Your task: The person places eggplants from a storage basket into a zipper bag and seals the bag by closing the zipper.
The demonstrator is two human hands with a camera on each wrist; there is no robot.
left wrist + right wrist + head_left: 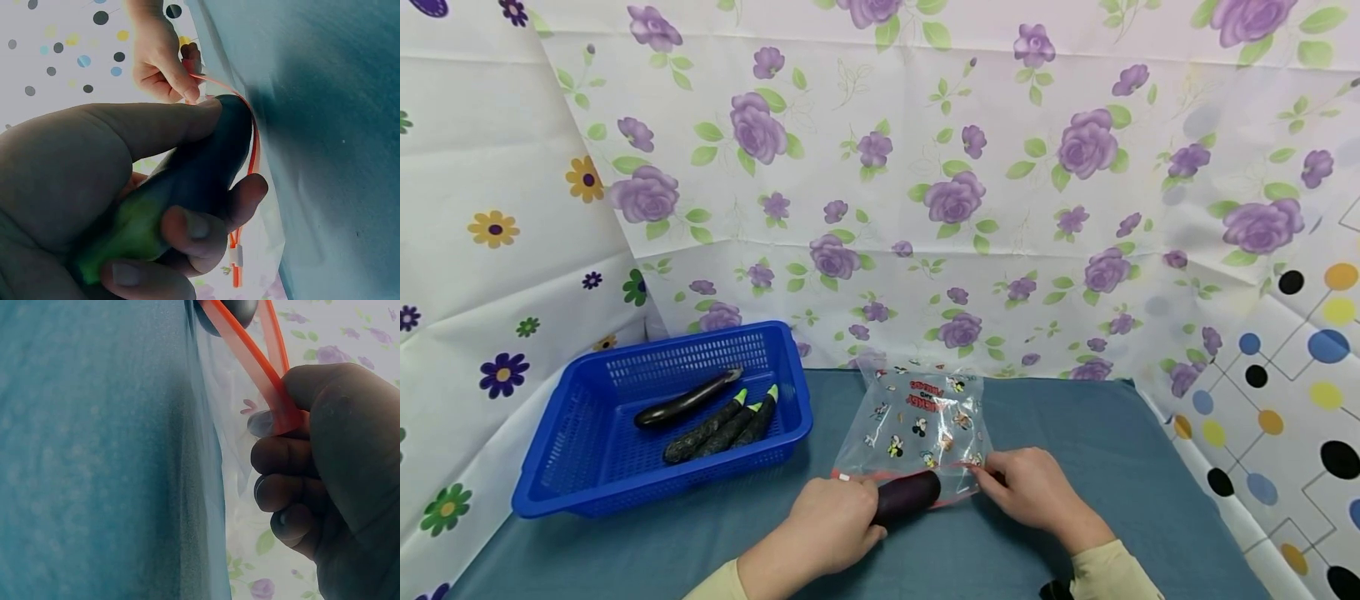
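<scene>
My left hand (837, 521) grips a dark purple eggplant (908, 497) by its green stem end, which shows in the left wrist view. The eggplant's rounded tip lies at the parted mouth of a clear zip bag (917, 421) with cartoon prints. Red strips (253, 359) edge the bag's mouth, and a white slider (235, 255) sits on them near the left hand. At the mouth's right corner, my right hand (1037, 493) pinches the red edge between thumb and forefinger. The bag lies flat on the blue-green cloth, stretching away from me.
A blue plastic basket (591, 492) stands at the left. Inside it lie a glossy eggplant (688, 400) and several dark, bumpy vegetables (706, 429) with pale green ends. Flowered sheets (955, 200) hang behind the cloth-covered table (1112, 467), and a dotted sheet (1292, 400) hangs at the right.
</scene>
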